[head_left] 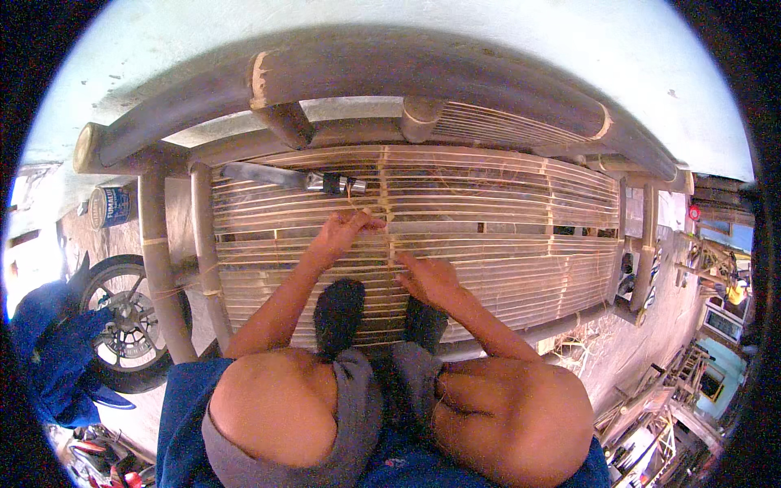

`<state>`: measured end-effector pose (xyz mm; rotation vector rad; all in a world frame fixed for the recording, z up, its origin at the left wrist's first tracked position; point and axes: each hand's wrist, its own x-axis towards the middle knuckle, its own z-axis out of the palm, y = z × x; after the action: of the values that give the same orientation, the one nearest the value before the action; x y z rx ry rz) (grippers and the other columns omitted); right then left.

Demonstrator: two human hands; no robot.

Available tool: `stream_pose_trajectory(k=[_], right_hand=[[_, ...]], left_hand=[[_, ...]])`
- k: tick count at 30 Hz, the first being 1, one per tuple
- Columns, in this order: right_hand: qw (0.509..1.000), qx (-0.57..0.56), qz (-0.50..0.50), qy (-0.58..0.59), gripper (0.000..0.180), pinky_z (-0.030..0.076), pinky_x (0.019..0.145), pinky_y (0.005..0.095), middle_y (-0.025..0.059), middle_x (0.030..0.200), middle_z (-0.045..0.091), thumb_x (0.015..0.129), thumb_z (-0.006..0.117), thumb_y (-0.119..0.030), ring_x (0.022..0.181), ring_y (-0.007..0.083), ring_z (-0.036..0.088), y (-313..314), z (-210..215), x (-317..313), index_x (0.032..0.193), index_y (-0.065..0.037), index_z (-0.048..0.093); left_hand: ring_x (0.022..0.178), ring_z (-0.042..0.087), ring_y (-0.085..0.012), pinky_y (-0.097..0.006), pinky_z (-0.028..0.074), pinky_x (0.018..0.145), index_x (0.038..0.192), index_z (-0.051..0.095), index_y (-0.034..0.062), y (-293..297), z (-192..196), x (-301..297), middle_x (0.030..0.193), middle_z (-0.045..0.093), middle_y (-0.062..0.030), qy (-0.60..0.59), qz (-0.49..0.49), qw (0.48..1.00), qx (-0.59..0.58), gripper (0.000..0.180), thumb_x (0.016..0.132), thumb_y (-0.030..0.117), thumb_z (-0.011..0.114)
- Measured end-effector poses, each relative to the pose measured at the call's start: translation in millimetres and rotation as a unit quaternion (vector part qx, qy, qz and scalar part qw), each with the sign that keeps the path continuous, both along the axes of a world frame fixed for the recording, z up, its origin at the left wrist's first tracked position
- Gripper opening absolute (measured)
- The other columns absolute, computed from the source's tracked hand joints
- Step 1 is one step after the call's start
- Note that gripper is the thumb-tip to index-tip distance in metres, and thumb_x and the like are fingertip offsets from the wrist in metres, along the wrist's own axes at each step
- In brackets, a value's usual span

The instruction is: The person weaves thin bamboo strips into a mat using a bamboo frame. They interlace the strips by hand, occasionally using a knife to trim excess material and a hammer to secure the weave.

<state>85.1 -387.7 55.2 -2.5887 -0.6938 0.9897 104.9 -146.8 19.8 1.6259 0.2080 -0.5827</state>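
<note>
Straight down through the head view, the only one reaching me at my post, I see a slatted bamboo top [496,276] right under both hands, its thin slats running from left to right inside a thick brown bamboo frame [431,77]. A pale binding strip [385,175] crosses the slats near the middle. My left hand [346,233] has its fingers bent, their tips at that strip; I cannot tell whether they pinch it or merely touch it. My right hand [429,281], nearer the body, is half curled with its index finger pointing at the same strip; from here I cannot tell whether its fingertips grip anything. Beyond the left hand, a long grey tool [272,175] with a black band and a shiny metal end lies on the slats. Two dark-covered feet [339,315] rest between the forearms, in front of bare knees [272,407]. Off to the left I make out a spoked wheel [126,313], blue cloth [61,350] and a blue tin [114,206]; to the right, heaped wooden pieces [651,407].
</note>
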Motion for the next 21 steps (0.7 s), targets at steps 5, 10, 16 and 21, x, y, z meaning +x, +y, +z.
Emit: stream_pose_trajectory(k=[5, 10, 16, 21], right_hand=[[0.987, -0.144, -0.042, -0.051, 0.031, 0.054, 0.073, 0.0540, 0.0235, 0.087, 0.070, 0.092, 0.057, -0.033, 0.083, 0.0447, 0.068, -26.7, 9.0, 29.3, 0.110, -0.007, 0.061], [0.984, 0.126, -0.092, -0.091, 0.044, 0.054, 0.064, 0.0489, 0.0222, 0.076, 0.069, 0.091, 0.061, -0.037, 0.066, 0.0372, 0.068, -3.2, -34.8, 28.4, 0.115, -0.001, 0.061], [0.947, 0.146, -0.209, 0.195, 0.047, 0.049, 0.048, 0.0327, 0.0111, 0.062, 0.062, 0.093, 0.064, -0.041, 0.048, 0.0170, 0.060, 32.4, -65.7, 38.4, 0.119, -0.001, 0.061], [0.866, 0.144, -0.321, 0.355, 0.030, 0.042, 0.041, 0.0266, 0.0030, 0.061, 0.056, 0.095, 0.062, -0.036, 0.046, 0.0119, 0.053, 44.6, -60.0, 51.0, 0.107, -0.009, 0.062]], left_hand=[[0.089, 0.070, -0.0307, -0.041, 0.053, 0.086, 0.109, 0.075, 0.0114, 0.5, 4.3, -1.3, 0.097, 0.072, -0.0211, -0.005, -0.053, 0.992, 0.117, 0.041, 0.099, 0.041, 0.048], [0.085, 0.067, -0.0430, -0.049, 0.054, 0.083, 0.108, 0.072, 0.0111, 4.5, 6.9, -6.0, 0.095, 0.070, -0.0238, -0.078, -0.129, 0.958, 0.243, 0.042, 0.097, 0.044, 0.049], [0.095, 0.067, -0.0420, -0.055, 0.052, 0.086, 0.112, 0.070, 0.0091, 4.6, -1.1, -15.3, 0.102, 0.070, -0.0231, -0.073, -0.186, 0.916, 0.347, 0.058, 0.098, 0.055, 0.037], [0.108, 0.064, -0.0422, -0.056, 0.046, 0.096, 0.113, 0.070, 0.0057, -12.9, -25.6, -1.2, 0.112, 0.068, -0.0240, 0.018, -0.286, 0.877, 0.386, 0.078, 0.098, 0.066, 0.022]])
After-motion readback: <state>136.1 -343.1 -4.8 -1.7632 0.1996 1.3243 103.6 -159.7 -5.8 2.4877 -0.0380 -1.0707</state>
